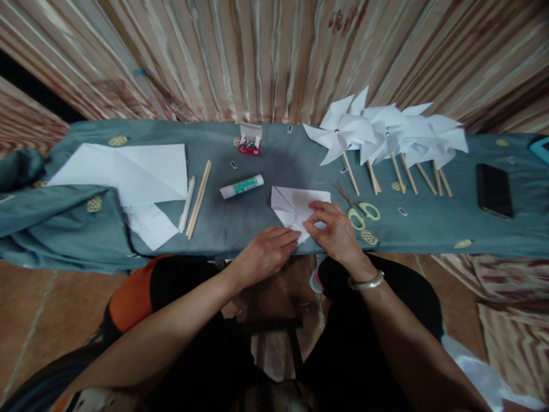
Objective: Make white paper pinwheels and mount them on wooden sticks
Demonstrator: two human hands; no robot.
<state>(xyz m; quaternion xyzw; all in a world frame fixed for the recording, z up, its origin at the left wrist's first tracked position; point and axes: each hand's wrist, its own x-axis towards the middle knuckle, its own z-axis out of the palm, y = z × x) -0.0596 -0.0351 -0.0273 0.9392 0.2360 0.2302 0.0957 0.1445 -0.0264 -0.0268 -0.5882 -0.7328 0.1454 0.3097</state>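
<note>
A piece of white paper (301, 200), with dark creases or lines, lies at the table's near edge under both hands. My left hand (268, 252) holds its lower left side, the fingers together and pressed on the paper. At the paper's right side my right hand (332, 229) is closed, thumb and forefinger pinching the edge. Beside that hand lie scissors (362, 212) with green-yellow handles. A glue stick (242, 186) with a green label lies to the left of the paper. Part of the paper is hidden by my fingers.
Several white paper pinwheels (343, 129) on wooden sticks lie at the back right, a black phone (494, 190) beyond them. A red box of small metal pieces (250, 140) stands at the back. Left are wooden sticks (198, 200), a white rod (187, 203) and larger paper sheets (150, 169).
</note>
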